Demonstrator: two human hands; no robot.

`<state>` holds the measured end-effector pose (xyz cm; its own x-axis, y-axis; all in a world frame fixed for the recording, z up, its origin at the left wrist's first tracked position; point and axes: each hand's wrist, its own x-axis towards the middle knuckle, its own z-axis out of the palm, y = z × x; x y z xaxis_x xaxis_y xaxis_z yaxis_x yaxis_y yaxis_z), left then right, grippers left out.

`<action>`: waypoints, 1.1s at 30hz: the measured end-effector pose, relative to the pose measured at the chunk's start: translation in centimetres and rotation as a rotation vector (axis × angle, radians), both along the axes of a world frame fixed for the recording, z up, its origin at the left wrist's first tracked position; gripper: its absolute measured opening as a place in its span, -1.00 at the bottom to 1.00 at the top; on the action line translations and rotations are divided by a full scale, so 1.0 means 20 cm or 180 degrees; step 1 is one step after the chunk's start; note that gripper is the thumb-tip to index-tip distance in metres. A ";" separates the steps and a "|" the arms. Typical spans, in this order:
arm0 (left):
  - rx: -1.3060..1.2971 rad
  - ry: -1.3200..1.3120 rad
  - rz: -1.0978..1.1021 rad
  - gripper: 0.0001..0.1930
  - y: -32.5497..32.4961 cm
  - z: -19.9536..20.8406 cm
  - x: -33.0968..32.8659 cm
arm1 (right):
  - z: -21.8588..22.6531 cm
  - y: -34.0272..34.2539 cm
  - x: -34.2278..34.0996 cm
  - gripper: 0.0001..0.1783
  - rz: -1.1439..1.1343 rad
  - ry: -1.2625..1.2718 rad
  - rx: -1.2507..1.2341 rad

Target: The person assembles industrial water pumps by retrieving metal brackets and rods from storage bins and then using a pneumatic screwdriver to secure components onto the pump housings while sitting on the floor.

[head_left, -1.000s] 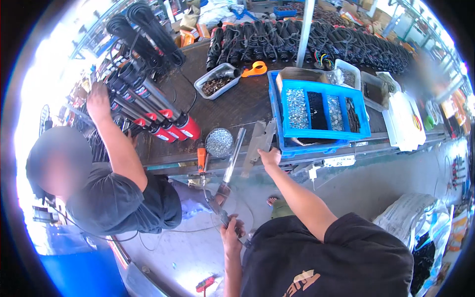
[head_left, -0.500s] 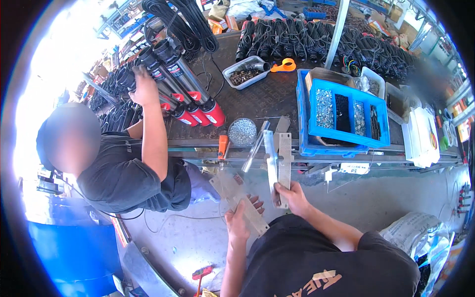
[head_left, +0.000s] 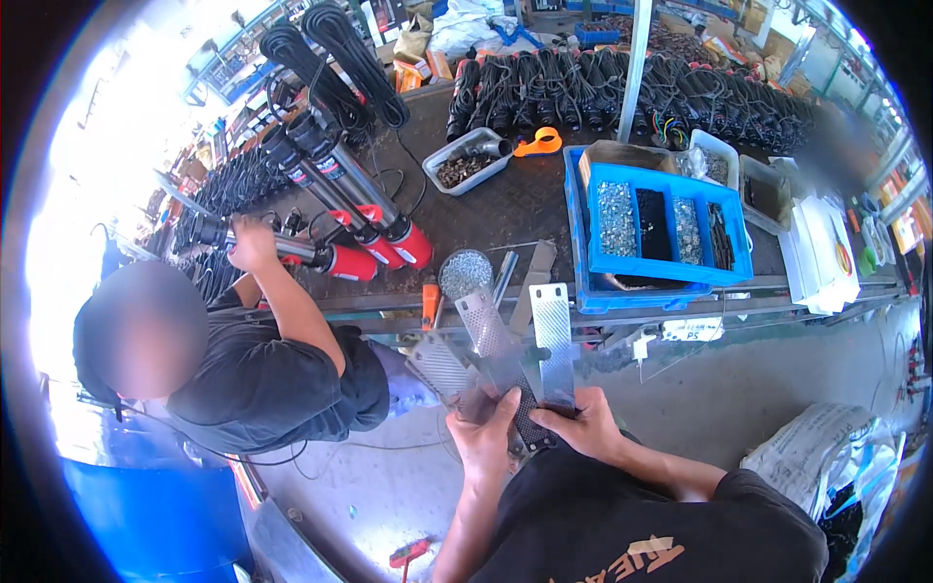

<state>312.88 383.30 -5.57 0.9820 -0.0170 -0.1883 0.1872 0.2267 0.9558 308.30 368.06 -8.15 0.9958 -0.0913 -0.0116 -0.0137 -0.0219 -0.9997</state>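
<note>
My left hand [head_left: 483, 439] is closed around several thin perforated metal strips [head_left: 483, 321], which fan out above the thumb. Another perforated strip [head_left: 552, 325] stands upright in my right hand [head_left: 591, 426], pinched at its lower end. Both hands are close together in front of my body, with a dark perforated piece [head_left: 530, 416] between them. Just beyond the strips, on the bench edge, stand a round bowl [head_left: 466, 276] of small metal parts and an orange-handled tool [head_left: 431, 305]. More flat metal strips [head_left: 541, 272] lie beside the bowl.
At left a co-worker [head_left: 262, 374] grips a steel pump [head_left: 335, 260] with a red end. Two similar pumps [head_left: 394, 223] stand beside it. Blue divided bins [head_left: 671, 262] of small hardware sit at right, near a grey tray [head_left: 471, 160] and orange tape [head_left: 537, 143]. Coiled black cables [head_left: 622, 87] line the back.
My hands have come together, and the strips in my left hand have turned from slanting across to fanning upward. The co-worker's pump has tipped away from the other pumps toward the left.
</note>
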 end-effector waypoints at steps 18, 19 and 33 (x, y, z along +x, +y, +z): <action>-0.1122 0.1411 -0.2668 -0.50 -0.71 -0.14 -0.31 | -0.01 -0.47 -0.83 -0.64 -0.2012 0.0843 0.1226; -0.1263 0.1457 -0.2781 -0.50 -0.77 -0.15 -0.33 | 0.03 -0.52 -0.90 -0.62 -0.2125 0.0971 0.1487; -0.0444 0.1536 -0.3678 -0.69 -2.43 -0.35 -1.24 | -0.14 -1.79 -1.77 -0.61 -0.3764 0.0911 0.0946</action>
<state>288.02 334.77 -12.54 0.2123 -0.8672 -0.4505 0.6661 -0.2089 0.7160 272.83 332.26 -10.86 0.2641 -0.8834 -0.3872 -0.0883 0.3776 -0.9217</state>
